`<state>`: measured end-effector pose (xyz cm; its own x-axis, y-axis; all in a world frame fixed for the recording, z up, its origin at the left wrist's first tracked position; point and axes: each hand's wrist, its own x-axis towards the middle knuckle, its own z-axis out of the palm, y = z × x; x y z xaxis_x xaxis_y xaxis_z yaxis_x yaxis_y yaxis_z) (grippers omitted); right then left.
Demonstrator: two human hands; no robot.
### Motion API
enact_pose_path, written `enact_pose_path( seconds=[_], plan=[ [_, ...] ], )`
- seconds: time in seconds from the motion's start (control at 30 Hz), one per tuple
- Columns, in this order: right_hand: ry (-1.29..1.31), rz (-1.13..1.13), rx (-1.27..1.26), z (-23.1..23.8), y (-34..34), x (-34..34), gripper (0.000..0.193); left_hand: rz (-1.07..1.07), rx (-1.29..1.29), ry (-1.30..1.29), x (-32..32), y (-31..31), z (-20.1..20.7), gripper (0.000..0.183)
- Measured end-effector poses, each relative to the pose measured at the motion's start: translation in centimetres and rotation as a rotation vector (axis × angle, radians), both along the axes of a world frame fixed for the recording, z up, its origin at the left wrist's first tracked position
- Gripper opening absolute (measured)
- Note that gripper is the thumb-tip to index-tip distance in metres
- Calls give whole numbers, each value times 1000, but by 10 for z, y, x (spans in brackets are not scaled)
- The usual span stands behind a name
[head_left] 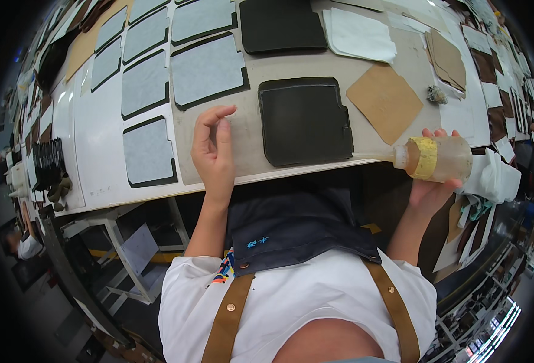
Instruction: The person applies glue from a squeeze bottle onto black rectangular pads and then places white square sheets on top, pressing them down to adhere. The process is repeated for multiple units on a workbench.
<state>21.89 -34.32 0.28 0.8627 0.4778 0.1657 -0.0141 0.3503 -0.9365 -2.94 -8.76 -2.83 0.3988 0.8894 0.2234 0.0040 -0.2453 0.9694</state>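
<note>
In my right hand point(431, 192) is a translucent squeeze bottle point(454, 158) with a yellow band around it. It lies nearly sideways, and its thin nozzle points left, close to the lower right corner of a black leather-like panel point(306, 124). That panel lies flat near the table's front edge, with a notch on its right side and a shiny line along its top edge. To its left, my left hand point(214, 151) hovers over the table edge with loosely curled fingers, thumb apart from them, nothing visible between. It is apart from the panel.
Several pale grey panels with black edges point(149, 151) lie in rows at the left. Behind the panel are a black stack point(282, 27) and white sheets point(359, 36). A tan card point(385, 103) and a small dark lump point(436, 95) lie right, near a crumpled white cloth point(497, 175).
</note>
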Motion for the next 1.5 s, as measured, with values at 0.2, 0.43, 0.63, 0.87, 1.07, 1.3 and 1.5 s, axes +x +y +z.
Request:
enact_pose_path(
  seconds=[0.2,0.43,0.63,0.87,1.07,1.3,1.5],
  plan=[
    [-41,-231,-100,8,-3,-46,106,5,18,12,-1,0,-3,23],
    [-452,-257,-93,-16,-4,-76,94,-6,14,-16,-1,2,-6,23],
    [-551,-181,-49,-21,-3,-81,92,-5,3,-15,0,1,-3,19],
    [-657,-24,79,-25,3,-85,95,-7,13,-24,0,2,-3,19],
    [-723,153,143,-21,23,-91,98,-13,8,-38,-1,3,-2,18],
    [-753,294,138,-22,46,-109,100,-24,35,-37,-2,4,-6,21],
    [-479,288,332,-24,60,-107,103,-10,8,-47,-1,4,-4,18]
  ],
)
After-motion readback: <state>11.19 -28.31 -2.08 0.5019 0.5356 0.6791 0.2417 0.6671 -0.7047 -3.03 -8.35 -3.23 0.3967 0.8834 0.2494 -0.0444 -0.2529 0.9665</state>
